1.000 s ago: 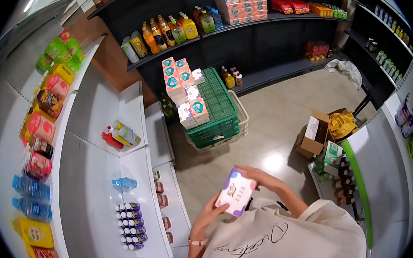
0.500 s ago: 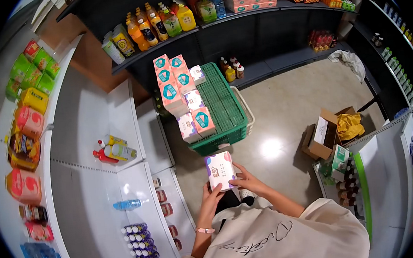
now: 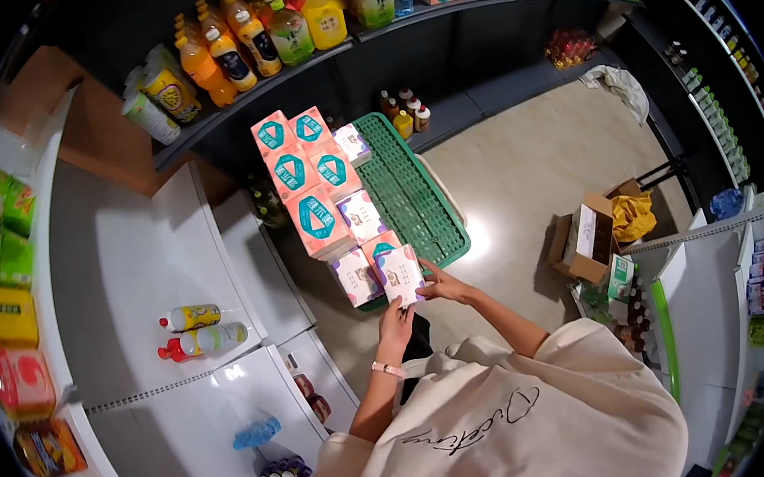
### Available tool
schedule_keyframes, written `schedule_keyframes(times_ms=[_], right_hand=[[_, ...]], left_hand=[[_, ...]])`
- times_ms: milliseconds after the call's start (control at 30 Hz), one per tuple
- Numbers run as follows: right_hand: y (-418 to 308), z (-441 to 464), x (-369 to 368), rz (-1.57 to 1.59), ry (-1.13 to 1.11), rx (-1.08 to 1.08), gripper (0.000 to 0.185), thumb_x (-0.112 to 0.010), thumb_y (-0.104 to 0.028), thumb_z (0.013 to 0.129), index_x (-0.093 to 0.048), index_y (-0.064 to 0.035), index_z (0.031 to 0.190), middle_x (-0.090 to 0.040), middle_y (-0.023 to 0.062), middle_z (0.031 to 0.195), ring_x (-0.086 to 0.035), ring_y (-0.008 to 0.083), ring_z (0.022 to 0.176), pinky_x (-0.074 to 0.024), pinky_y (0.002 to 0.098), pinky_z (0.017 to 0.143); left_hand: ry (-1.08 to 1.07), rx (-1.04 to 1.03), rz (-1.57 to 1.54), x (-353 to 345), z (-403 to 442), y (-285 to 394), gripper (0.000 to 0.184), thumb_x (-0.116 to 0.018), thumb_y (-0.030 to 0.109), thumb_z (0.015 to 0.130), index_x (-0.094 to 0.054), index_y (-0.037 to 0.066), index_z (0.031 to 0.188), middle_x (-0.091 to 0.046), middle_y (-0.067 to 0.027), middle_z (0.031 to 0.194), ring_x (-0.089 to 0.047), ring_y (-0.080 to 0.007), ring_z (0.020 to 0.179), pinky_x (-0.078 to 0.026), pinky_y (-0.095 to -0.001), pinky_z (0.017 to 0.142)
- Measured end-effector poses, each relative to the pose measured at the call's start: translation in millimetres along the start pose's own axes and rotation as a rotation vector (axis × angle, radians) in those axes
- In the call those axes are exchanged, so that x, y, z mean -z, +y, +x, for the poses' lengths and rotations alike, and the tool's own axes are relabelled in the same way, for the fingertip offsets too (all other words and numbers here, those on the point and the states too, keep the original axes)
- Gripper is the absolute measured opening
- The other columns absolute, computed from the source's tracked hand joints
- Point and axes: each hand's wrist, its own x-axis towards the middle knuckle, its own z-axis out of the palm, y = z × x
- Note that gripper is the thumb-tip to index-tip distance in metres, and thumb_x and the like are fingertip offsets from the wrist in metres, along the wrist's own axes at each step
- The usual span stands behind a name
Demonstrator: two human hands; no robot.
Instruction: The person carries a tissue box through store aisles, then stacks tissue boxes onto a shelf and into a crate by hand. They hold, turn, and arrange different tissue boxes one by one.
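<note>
The wide packs stacked on the left side of the green crate (image 3: 416, 186) have pink tops, each with a teal badge in pale characters too small to read. White packs among them bear small dark printing, also unreadable. Across the person's cream top (image 3: 508, 427), nearer than the crate, runs black cursive beginning with a "D"; I cannot make out the rest for certain.

Both hands share one white pack (image 3: 401, 276) with purple and pink corners, at the crate's near end and overlapping a pink pack (image 3: 379, 245). Whether it rests there or hangs just above, I cannot tell. The left hand (image 3: 395, 324) grips its near edge, fingers drawn in; the right hand (image 3: 446, 286) is partly curled, its fingertips against the pack's right side.

Green lattice shows along the crate's right half up to its rim. Beyond that rim, floor (image 3: 513, 172) stretches right to a cardboard box (image 3: 599, 263). White shelving (image 3: 262, 267) stands close on the crate's left, dark shelving (image 3: 492, 43) behind it.
</note>
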Motion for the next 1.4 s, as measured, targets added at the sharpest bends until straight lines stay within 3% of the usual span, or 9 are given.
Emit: schedule_keyframes(times_ms=[33, 133, 400, 433, 600, 667, 933, 1200, 1400], right_hand=[[-14.9, 2.9, -1.6, 0.019, -0.017, -0.051, 0.091, -0.065, -0.012, 0.084, -0.002, -0.0176, 0.150, -0.036, 0.0171, 0.142, -0.044, 0.0267, 0.124, -0.0469, 0.0392, 0.093], [21.7, 50.4, 10.2, -0.112, 0.037, 0.125, 0.085, -0.061, -0.006, 0.085, -0.008, -0.0163, 0.150, -0.036, 0.0145, 0.142, -0.045, 0.0251, 0.123, -0.0470, 0.0374, 0.094], [2.2, 74.2, 2.2, -0.278, 0.131, 0.151, 0.068, -0.055, -0.002, 0.084, -0.023, 0.0003, 0.145, -0.056, 0.0155, 0.117, -0.057, 0.0200, 0.100, -0.0470, 0.0303, 0.085], [1.3, 78.2, 1.6, -0.357, 0.178, 0.199, 0.068, -0.057, -0.007, 0.082, -0.027, 0.0012, 0.143, -0.060, 0.0156, 0.105, -0.058, 0.0196, 0.091, -0.0472, 0.0297, 0.081], [-13.2, 74.5, 20.2, -0.490, 0.016, -0.075, 0.069, -0.061, -0.019, 0.084, -0.030, -0.0035, 0.143, -0.056, 0.0209, 0.122, -0.057, 0.0258, 0.107, -0.0443, 0.0332, 0.092], [0.8, 66.9, 37.9, -0.593, 0.147, 0.127, 0.070, -0.060, -0.028, 0.086, -0.028, -0.0030, 0.143, -0.048, 0.0248, 0.133, -0.054, 0.0306, 0.115, -0.0425, 0.0359, 0.095], [-39.1, -33.0, 213.6, -0.471, 0.201, 0.119, 0.060, -0.059, -0.035, 0.090, -0.040, -0.0045, 0.138, -0.053, 0.0250, 0.127, -0.052, 0.0329, 0.118, -0.0412, 0.0390, 0.097], [-113.3, -177.1, 393.1, 0.190, 0.524, 0.089, 0.054, -0.050, -0.041, 0.094, -0.044, -0.0087, 0.136, -0.056, 0.0143, 0.124, -0.054, 0.0242, 0.113, -0.0440, 0.0373, 0.095], [-148.0, -207.5, 435.6, 1.062, 0.002, 0.306, 0.060, -0.032, -0.057, 0.095, -0.045, -0.0108, 0.132, -0.043, 0.0112, 0.137, -0.043, 0.0236, 0.126, -0.0360, 0.0445, 0.104]], left_hand=[[0.014, -0.012, 0.004, 4.0, 15.9, -0.4, 0.029, -0.061, 0.008, 0.086, -0.051, -0.001, 0.111, -0.055, -0.0109, 0.113, -0.052, -0.0208, 0.110, -0.043, -0.0324, 0.101], [0.074, 0.043, -0.005, -0.2, 34.8, 5.0, 0.027, -0.062, 0.007, 0.086, -0.051, 0.000, 0.110, -0.054, -0.0081, 0.112, -0.052, -0.0200, 0.106, -0.042, -0.0332, 0.101], [0.190, 0.016, -0.039, -25.8, 46.9, 24.6, 0.022, -0.056, 0.009, 0.088, -0.051, -0.001, 0.107, -0.055, -0.0118, 0.111, -0.052, -0.0245, 0.109, -0.043, -0.0339, 0.102], [0.205, 0.037, -0.028, -25.1, 50.2, 24.0, 0.021, -0.057, 0.008, 0.087, -0.051, -0.001, 0.105, -0.055, -0.0110, 0.112, -0.052, -0.0232, 0.110, -0.043, -0.0344, 0.102], [0.221, 0.118, -0.106, -8.0, 66.9, 13.2, 0.014, -0.057, 0.004, 0.083, -0.055, -0.003, 0.096, -0.059, -0.0125, 0.100, -0.057, -0.0246, 0.100, -0.048, -0.0356, 0.096], [0.189, 0.235, -0.162, -20.3, 69.1, 11.6, 0.014, -0.057, -0.001, 0.082, -0.054, -0.006, 0.094, -0.059, -0.0132, 0.099, -0.058, -0.0247, 0.098, -0.050, -0.0362, 0.094], [0.095, 0.443, -0.121, -184.8, 110.6, -82.6, 0.033, -0.056, -0.002, 0.080, -0.043, -0.008, 0.110, -0.050, -0.0212, 0.109, -0.053, -0.0341, 0.105, -0.049, -0.0418, 0.095], [-0.304, 0.294, 0.362, -437.5, 118.0, -216.0, 0.055, -0.052, 0.004, 0.086, -0.034, 0.004, 0.137, -0.038, -0.0158, 0.138, -0.043, -0.0283, 0.125, -0.041, -0.0373, 0.102], [-0.795, 0.415, 0.434, -548.6, 93.1, -260.2, 0.060, -0.050, 0.022, 0.090, -0.027, 0.007, 0.143, -0.035, -0.0152, 0.143, -0.043, -0.0283, 0.124, -0.039, -0.0403, 0.102]])
